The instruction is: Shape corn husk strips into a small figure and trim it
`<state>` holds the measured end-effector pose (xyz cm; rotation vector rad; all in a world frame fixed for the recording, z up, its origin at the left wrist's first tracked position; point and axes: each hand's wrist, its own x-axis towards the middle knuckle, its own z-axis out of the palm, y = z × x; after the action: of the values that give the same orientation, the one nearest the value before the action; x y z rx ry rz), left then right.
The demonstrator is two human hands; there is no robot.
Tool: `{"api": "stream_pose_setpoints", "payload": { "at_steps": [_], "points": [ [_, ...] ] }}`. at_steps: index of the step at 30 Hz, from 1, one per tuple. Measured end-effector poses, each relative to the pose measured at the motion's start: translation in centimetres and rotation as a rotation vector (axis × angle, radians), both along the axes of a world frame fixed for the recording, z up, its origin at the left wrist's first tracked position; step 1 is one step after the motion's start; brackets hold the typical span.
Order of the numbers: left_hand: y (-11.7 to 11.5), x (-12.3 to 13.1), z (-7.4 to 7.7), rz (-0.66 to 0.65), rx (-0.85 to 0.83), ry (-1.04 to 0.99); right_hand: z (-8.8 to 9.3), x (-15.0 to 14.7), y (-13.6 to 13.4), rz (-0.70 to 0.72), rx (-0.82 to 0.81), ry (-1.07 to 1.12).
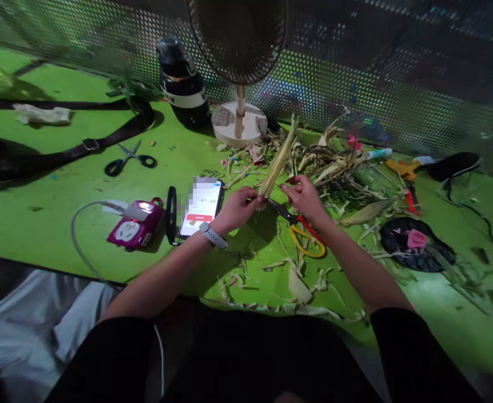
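My left hand (pixel 243 202), with a pale watch on the wrist, pinches the lower end of a bundle of dried corn husk strips (pixel 280 159). The bundle slants up and away, its frayed tips at the far end. Just right of it, my right hand (pixel 303 196) has thumb and fingers pressed together; whatever they pinch is too small to make out. Under that hand lies a pair of scissors (pixel 309 242) with red and yellow handles, its dark blades pointing toward my left hand. Loose husk scraps (pixel 299 285) are scattered on the green table (pixel 145 280) nearer to me.
Behind my hands are a husk pile (pixel 334 157), a fan (pixel 240 126) and a black bottle (pixel 185 92). A lit phone (pixel 200 207), purple power adapter (pixel 137 226) and black scissors (pixel 131 159) lie left. At right are a black tray (pixel 397 254) and yellow glue gun (pixel 401 168).
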<state>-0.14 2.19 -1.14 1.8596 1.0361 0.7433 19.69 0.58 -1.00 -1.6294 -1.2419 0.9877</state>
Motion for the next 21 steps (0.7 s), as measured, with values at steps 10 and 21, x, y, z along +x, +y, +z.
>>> {"api": "stream_pose_setpoints", "payload": {
  "at_steps": [10, 21],
  "points": [
    [-0.8, 0.5, 0.3, -0.057, -0.442, -0.380, 1.2, -1.4, -1.6, 0.116, -0.097, 0.397],
    [-1.8, 1.3, -0.2, -0.078, -0.291, -0.348, 1.1, -2.0, -1.9, -0.121, 0.052, 0.415]
  ]
}}
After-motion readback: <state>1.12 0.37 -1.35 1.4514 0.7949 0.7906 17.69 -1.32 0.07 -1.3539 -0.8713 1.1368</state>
